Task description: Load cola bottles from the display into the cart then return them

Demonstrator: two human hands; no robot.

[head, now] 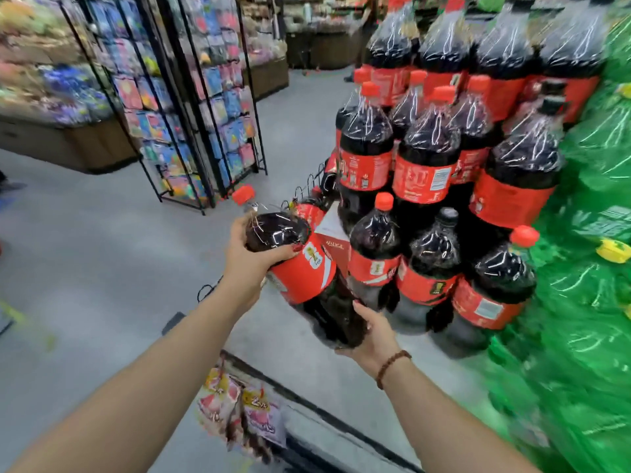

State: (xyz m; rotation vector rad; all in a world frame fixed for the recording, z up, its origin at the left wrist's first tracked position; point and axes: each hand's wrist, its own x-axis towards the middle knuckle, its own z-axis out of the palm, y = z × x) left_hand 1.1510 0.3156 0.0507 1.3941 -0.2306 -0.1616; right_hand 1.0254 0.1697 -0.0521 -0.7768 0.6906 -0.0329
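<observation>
I hold one large cola bottle (300, 268) with a red cap and red label, tilted with its cap pointing up and left. My left hand (252, 257) grips its dark shoulder just under the neck. My right hand (372, 336) cups its base from below. The bottle hangs in the air just left of the cola display (426, 172), a stepped stack of several identical bottles rising to the upper right. The cart (327, 418) shows only as a dark rim at the bottom, below my arms.
Green soda bottles (594, 268) with yellow caps fill the right edge. Black wire racks (191, 107) of coloured packets stand across the grey aisle floor. Snack packets (239, 414) hang at the cart rim. Bins of goods lie at the far left.
</observation>
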